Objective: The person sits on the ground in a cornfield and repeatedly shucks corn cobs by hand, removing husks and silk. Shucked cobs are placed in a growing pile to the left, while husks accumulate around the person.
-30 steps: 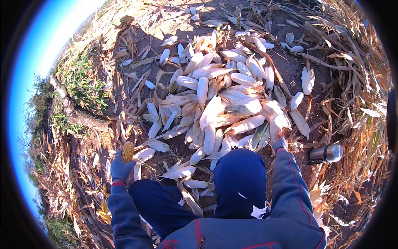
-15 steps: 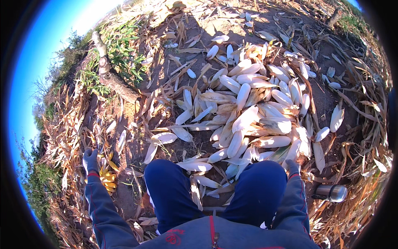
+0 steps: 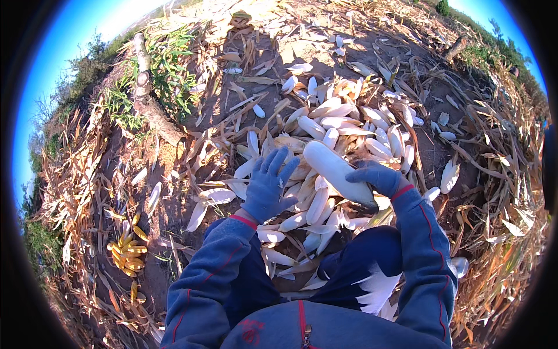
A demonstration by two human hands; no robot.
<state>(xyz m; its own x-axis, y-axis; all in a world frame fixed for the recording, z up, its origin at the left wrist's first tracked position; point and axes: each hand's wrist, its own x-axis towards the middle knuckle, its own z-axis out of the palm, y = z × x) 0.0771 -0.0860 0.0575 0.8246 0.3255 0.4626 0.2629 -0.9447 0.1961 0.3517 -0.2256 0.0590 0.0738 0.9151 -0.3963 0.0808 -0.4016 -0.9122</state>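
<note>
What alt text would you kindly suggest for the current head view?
A blue-gloved right hand grips a long, pale, papery-husked corn ear, while the blue-gloved left hand is spread open beside it. Beneath them lies a loose heap of pale, husk-covered corn ears; at left, a small pile of bare yellow corn cobs sits apart.

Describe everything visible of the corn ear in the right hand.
The corn ear is long and thick, wrapped in smooth, pale, papery-looking husk; its upper-left end is rounded, its lower-right end darkened. It slants over the pile of ears, the gloved right hand gripping its lower half from the right.
</note>
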